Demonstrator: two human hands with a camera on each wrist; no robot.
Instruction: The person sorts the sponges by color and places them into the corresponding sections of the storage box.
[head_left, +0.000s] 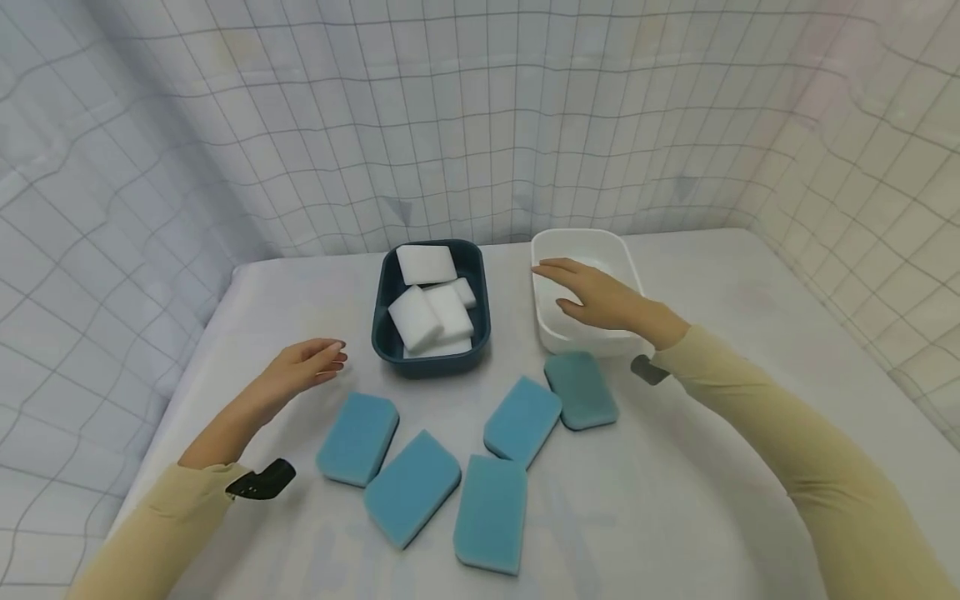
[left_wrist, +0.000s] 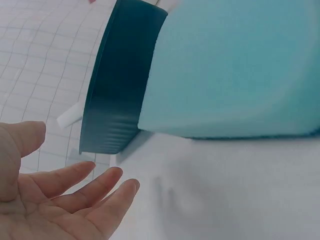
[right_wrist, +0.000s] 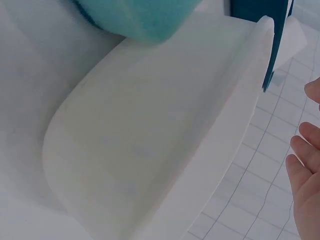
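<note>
My left hand (head_left: 298, 368), fingers loosely bent and holding nothing, hovers left of a dark blue bin (head_left: 435, 365). White sponge blocks (head_left: 414, 320) lie piled in that bin. My right hand (head_left: 600, 298) hangs over a white bin (head_left: 577, 342) with its fingers extended and nothing in them. Just in front of the white bin lies a teal sponge (head_left: 581, 392), its corner near the bin's wall. Several blue sponges spread across the table, among them one (head_left: 358, 439) nearest my left hand, one (head_left: 522, 422) touching the teal sponge, and another (head_left: 491, 514) at the front.
The bins stand side by side near the back edge of a white-covered table (head_left: 675, 483). Grid-patterned white curtains (head_left: 465, 125) hang behind it and along both sides. One more blue sponge (head_left: 412, 489) lies at front centre.
</note>
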